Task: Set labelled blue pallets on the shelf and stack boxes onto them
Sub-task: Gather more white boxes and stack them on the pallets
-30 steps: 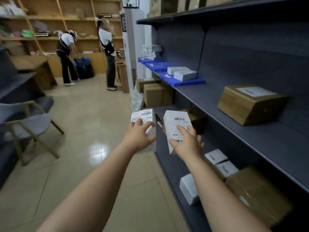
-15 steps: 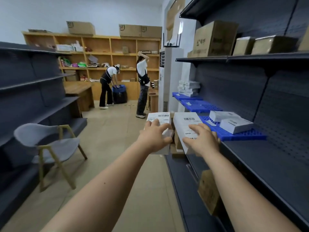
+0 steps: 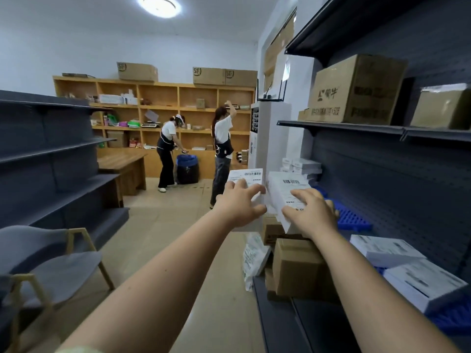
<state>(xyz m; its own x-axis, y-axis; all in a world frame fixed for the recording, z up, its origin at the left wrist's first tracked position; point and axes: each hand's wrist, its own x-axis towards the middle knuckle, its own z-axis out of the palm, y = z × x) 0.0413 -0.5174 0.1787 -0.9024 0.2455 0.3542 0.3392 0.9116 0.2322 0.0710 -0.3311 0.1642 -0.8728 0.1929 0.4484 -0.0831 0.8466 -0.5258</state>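
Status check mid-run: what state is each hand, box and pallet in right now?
left hand, gripping a labelled white box.
right hand, gripping a second labelled white box.
middle blue pallet, on the shelf, visible part bare.
near blue pallet, on the shelf, carrying two white boxes.
far white boxes, stacked.

Shelf (image 3: pixel 395 187) right, chair (image 3: pixel 58 266) left, aisle (image 3: pixel 178 238) between. Left hand (image 3: pixel 238 202) grips left box (image 3: pixel 246 177), right hand (image 3: pixel 312 212) grips right box (image 3: pixel 284 191), side by side at shelf edge. Pallet (image 3: pixel 353 221) on shelf just behind right hand. Back shelving (image 3: pixel 158 95) far ahead.
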